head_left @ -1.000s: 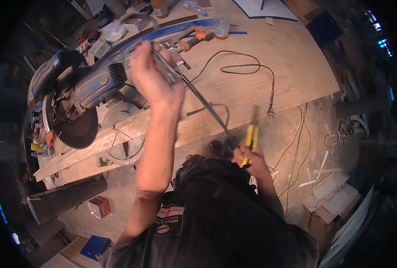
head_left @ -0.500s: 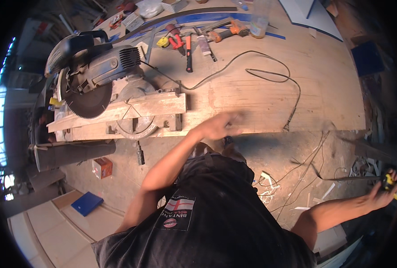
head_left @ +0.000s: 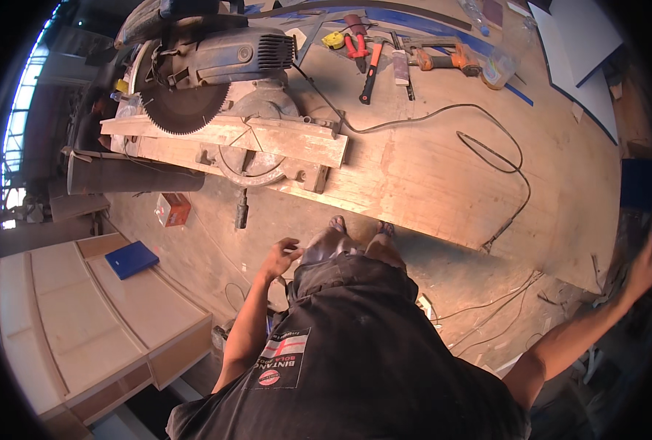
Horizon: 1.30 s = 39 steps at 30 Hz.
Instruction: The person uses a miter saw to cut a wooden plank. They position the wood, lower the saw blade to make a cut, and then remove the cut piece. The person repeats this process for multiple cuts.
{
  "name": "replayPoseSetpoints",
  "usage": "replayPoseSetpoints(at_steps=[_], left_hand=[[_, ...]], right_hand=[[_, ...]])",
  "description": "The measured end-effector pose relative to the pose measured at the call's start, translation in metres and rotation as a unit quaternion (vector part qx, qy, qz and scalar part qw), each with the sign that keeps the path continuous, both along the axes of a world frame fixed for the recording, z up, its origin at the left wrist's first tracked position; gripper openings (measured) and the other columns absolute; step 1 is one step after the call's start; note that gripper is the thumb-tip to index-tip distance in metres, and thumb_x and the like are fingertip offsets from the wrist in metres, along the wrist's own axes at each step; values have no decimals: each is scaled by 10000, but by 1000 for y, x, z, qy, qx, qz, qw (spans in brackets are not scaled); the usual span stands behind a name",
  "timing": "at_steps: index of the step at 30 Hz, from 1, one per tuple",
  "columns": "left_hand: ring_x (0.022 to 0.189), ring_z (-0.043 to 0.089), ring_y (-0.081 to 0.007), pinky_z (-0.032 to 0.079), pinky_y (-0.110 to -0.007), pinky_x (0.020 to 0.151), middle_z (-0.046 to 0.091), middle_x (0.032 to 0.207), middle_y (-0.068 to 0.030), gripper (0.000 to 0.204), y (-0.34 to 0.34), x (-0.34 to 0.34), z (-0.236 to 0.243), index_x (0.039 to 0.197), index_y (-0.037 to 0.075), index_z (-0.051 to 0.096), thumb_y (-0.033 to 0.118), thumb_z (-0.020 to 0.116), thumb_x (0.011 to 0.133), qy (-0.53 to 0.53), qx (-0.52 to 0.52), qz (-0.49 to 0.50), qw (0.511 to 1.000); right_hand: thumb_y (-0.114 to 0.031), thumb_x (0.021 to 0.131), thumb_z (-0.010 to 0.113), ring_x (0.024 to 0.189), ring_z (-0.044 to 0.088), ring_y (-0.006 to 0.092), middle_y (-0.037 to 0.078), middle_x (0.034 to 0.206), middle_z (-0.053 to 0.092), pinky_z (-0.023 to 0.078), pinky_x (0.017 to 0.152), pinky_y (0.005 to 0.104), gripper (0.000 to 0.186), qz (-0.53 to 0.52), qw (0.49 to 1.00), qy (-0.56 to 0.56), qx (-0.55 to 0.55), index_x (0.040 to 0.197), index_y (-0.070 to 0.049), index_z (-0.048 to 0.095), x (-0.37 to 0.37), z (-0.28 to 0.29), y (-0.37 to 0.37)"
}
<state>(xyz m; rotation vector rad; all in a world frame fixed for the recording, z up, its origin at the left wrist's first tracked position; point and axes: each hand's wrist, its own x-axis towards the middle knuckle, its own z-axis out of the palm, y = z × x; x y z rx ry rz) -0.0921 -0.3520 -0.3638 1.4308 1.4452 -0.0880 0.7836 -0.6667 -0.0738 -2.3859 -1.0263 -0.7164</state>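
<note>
My left hand [head_left: 282, 258] hangs beside my thigh, off the front edge of the wooden workbench [head_left: 414, 191]. Its fingers are loosely bent and apart, with nothing seen in them. Far out at the right rim, my right hand [head_left: 642, 268] is blurred and partly lost in the dark, so what it holds, if anything, is hidden. On the bench's left part stands a miter saw [head_left: 245, 59], its toothed blade [head_left: 183, 106] raised over pale wooden boards [head_left: 296, 139] lying across its base.
Behind lie a hammer [head_left: 370, 73], red-handled pliers [head_left: 356, 50], a yellow tape measure [head_left: 333, 40], an orange tool [head_left: 450, 61] and a plastic bottle [head_left: 498, 70]. A black cord [head_left: 520, 165] loops over the bench. A pale cabinet [head_left: 69, 315] bears a blue box [head_left: 131, 259]. Cables [head_left: 494, 301] trail on the floor.
My left hand has drawn back from the bench edge to my side. My right hand has swung forward along the right rim; its black-and-yellow tape measure is out of sight. The view has turned.
</note>
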Motion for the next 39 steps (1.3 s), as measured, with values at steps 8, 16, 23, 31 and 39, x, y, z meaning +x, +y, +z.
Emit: replayPoseSetpoints(at_steps=[8,16,23,31,39], left_hand=[[807,774,-261,639,-408,662,797,1049,-176,496,-94,-102,-72,1261,-52,715,334,833,973,135,-54,136,980],[932,765,-270,668,-435,710,763,1097,-162,406,-148,-155,-99,1298,0,689,252,735,983,56,-60,185,979],[1005,762,-256,622,-408,791,753,1236,-175,587,-99,-104,-67,1394,-24,675,403,805,1013,-8,-61,270,961],[1021,774,-299,603,-371,866,752,1238,-197,592,-132,-121,-91,1430,-72,621,333,791,1033,-83,16,354,931],[809,751,-237,598,-383,679,754,866,-151,281,-210,-111,-103,1128,-63,737,181,706,991,13,23,279,960]], right_hand=[[-287,1091,662,1245,702,432,272,1341,723,539,1039,480,495,41,979,98,-175,1517,-36,625,-13,-179,178],[-281,1030,739,1185,713,432,274,1254,733,547,1014,495,451,156,950,249,-110,1408,-41,681,-80,-253,276],[-219,955,826,1263,681,383,161,1363,716,549,1046,493,453,323,896,225,-208,1367,-72,710,-202,-224,382],[-386,948,840,1163,739,380,182,1218,779,570,993,510,478,253,867,227,-364,1334,-121,742,-209,-213,435],[-582,927,802,1125,755,447,246,1167,794,582,924,559,555,-53,971,226,-54,1229,-116,804,-132,-176,481]])
